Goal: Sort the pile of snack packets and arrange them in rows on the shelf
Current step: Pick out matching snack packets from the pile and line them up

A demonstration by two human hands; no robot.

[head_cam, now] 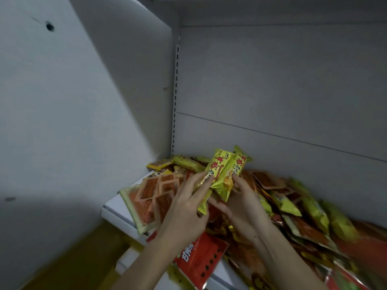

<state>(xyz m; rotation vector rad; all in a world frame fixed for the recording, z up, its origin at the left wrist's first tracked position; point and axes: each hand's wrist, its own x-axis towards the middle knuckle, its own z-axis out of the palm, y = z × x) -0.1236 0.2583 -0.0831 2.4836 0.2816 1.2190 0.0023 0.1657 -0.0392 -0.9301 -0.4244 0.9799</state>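
Both forearms rise from the bottom edge. Left hand (184, 208) and right hand (240, 204) pinch yellow packets (222, 172) at frame centre, long axes slanting toward upper right, above the pile (293, 206) covering the shelf (117, 208). Behind stands the back panel (272, 80).

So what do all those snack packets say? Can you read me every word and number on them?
Yellow packets gripped by the left hand and right hand: big red Chinese characters, too blurred to read.
Red packet at the shelf front edge: white Chinese characters, partly hidden by the left arm, unreadable.
Orange packets: print too small to read.
No numbers readable anywhere.
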